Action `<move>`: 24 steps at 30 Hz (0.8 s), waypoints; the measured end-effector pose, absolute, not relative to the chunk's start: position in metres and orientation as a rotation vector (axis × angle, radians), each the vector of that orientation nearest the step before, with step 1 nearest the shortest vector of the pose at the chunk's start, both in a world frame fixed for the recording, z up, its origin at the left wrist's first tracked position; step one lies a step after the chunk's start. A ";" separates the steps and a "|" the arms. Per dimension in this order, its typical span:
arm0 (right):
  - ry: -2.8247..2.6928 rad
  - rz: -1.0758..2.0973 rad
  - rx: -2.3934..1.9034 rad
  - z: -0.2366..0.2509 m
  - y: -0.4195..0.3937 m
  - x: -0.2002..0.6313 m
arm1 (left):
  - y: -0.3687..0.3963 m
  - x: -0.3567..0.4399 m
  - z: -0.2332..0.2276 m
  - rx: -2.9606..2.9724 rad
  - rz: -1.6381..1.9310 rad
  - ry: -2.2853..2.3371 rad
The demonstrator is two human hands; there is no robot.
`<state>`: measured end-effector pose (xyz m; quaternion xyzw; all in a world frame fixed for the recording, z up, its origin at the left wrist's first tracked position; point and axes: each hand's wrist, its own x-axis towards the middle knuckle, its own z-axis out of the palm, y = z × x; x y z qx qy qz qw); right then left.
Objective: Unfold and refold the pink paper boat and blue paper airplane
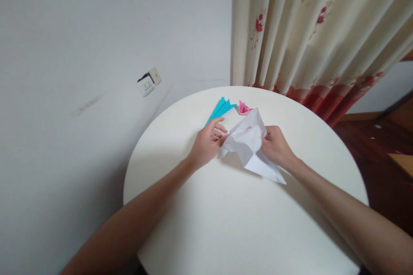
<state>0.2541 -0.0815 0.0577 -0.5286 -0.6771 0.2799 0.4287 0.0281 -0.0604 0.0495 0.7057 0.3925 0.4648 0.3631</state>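
Observation:
A creased sheet of white paper (245, 144) is held between my hands just above the table, partly folded, one pointed corner reaching toward me at the lower right. My right hand (275, 144) grips its right side, the fingertips partly hidden behind the paper. At the left edge, my left hand (209, 139) pinches the paper near the thumb, while its upper fingers are loosely spread. Just beyond my left hand lies a folded blue paper shape (221, 108) with pointed ends. A small pink folded paper piece (244, 108) sits behind the white sheet.
The round white table (206, 232) stands close to a pale wall (112, 21). A wall socket (146, 86) is at the left. Cream curtains (309, 21) with red flowers hang behind the table, and dark wooden floor (368, 150) shows at the right.

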 end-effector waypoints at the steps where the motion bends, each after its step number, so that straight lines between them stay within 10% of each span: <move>1: -1.698 0.678 -1.328 0.059 -0.082 0.253 | -0.061 0.030 0.048 1.799 1.169 1.006; 24: -1.693 0.639 -1.351 0.061 -0.081 0.260 | -0.065 0.040 0.039 1.659 1.104 0.909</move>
